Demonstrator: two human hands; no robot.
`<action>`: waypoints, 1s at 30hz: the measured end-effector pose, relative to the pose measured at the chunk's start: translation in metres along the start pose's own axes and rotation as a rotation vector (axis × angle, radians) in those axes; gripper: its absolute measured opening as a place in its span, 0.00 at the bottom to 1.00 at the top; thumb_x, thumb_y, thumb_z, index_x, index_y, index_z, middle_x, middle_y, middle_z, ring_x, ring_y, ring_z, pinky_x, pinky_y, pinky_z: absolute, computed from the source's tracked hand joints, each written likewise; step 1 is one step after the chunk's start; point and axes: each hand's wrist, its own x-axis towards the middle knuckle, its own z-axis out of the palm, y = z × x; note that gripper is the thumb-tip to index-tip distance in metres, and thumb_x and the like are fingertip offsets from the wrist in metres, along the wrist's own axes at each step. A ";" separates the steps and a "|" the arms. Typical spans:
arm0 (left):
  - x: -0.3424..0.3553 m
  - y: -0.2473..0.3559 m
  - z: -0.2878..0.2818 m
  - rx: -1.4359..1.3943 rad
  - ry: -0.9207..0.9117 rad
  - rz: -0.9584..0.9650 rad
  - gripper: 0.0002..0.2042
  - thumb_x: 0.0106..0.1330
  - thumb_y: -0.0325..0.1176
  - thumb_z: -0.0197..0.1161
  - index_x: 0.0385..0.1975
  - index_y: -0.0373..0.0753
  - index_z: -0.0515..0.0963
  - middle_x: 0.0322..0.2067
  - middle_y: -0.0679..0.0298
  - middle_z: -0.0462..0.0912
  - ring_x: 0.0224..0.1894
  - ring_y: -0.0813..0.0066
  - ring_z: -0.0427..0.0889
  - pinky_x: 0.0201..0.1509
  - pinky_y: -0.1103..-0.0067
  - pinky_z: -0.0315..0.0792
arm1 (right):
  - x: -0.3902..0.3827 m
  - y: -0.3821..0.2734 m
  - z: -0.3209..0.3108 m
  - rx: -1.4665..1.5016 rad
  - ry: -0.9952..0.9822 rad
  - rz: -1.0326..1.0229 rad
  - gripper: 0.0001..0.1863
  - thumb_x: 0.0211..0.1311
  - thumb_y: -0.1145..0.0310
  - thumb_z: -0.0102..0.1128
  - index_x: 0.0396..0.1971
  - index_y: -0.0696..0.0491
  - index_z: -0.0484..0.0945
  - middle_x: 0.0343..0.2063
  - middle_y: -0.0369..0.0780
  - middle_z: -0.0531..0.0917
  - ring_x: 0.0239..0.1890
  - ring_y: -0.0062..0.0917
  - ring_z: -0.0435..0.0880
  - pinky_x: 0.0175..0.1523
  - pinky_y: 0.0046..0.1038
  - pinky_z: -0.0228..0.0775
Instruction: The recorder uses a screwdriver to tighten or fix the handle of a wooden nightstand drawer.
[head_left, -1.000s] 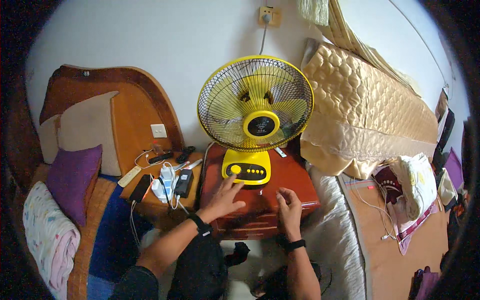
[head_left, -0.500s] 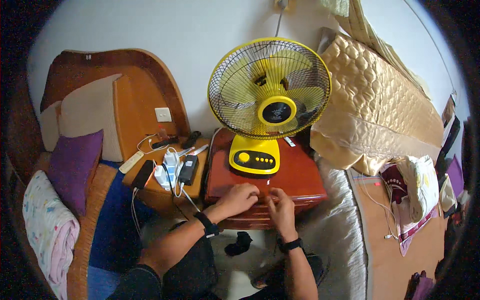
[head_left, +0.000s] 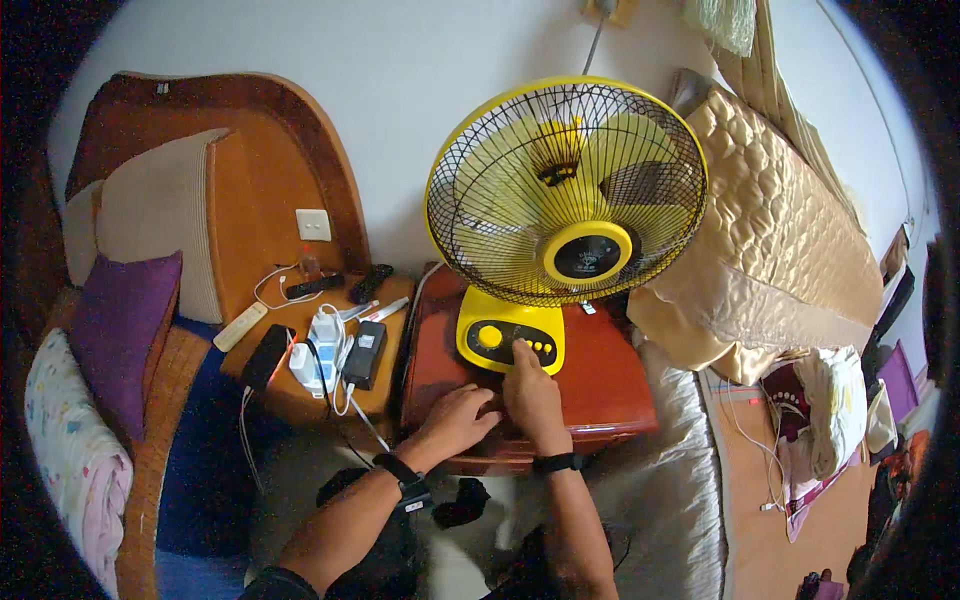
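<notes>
Finger on the fan's buttons, other hand resting beside it.

The right hand [head_left: 533, 395] presses one extended finger on the button row of the yellow table fan [head_left: 565, 200], which stands at the far side of the red-brown cabinet [head_left: 600, 380]; the left hand [head_left: 455, 420] lies loosely curled on the cabinet top, holding nothing. A hard push might tip the fan backward. No open containers show; chargers [head_left: 330, 350] clutter the left nightstand [head_left: 310, 395].

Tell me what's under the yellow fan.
The yellow fan stands on a reddish-brown wooden cabinet. The right hand touches the buttons on its base; the left hand rests on the cabinet top. The wood directly beneath the base is covered.
</notes>
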 end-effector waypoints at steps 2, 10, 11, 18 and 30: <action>0.000 -0.002 -0.004 -0.070 -0.003 -0.013 0.13 0.60 0.35 0.64 0.35 0.31 0.74 0.34 0.47 0.78 0.42 0.44 0.78 0.45 0.60 0.73 | 0.000 0.002 -0.001 -0.057 -0.056 0.066 0.26 0.60 0.73 0.53 0.59 0.58 0.65 0.53 0.58 0.76 0.44 0.53 0.81 0.47 0.46 0.77; -0.005 -0.015 -0.005 0.069 -0.022 0.061 0.13 0.61 0.37 0.65 0.36 0.34 0.78 0.29 0.53 0.81 0.34 0.55 0.81 0.39 0.66 0.74 | -0.001 -0.018 0.000 -0.074 -0.041 0.033 0.25 0.61 0.74 0.51 0.59 0.59 0.64 0.56 0.55 0.75 0.42 0.52 0.82 0.44 0.47 0.78; -0.007 -0.013 -0.005 0.093 -0.018 0.059 0.12 0.61 0.37 0.65 0.36 0.34 0.78 0.30 0.53 0.81 0.34 0.55 0.81 0.39 0.66 0.74 | 0.000 -0.021 0.002 -0.094 -0.049 0.057 0.25 0.61 0.73 0.51 0.60 0.59 0.64 0.56 0.54 0.75 0.43 0.52 0.82 0.44 0.47 0.78; -0.012 -0.005 0.004 -0.028 -0.012 0.072 0.13 0.60 0.36 0.65 0.34 0.32 0.76 0.34 0.49 0.79 0.39 0.50 0.80 0.43 0.64 0.74 | -0.001 -0.012 -0.006 -0.096 -0.016 0.140 0.24 0.59 0.73 0.52 0.58 0.58 0.67 0.50 0.56 0.78 0.42 0.51 0.82 0.45 0.46 0.77; -0.008 -0.005 0.015 0.047 -0.088 0.083 0.11 0.49 0.23 0.59 0.34 0.28 0.77 0.36 0.44 0.80 0.43 0.42 0.78 0.48 0.60 0.73 | -0.059 -0.049 -0.023 0.271 0.005 0.059 0.22 0.54 0.80 0.58 0.52 0.60 0.74 0.44 0.55 0.81 0.46 0.49 0.82 0.49 0.39 0.75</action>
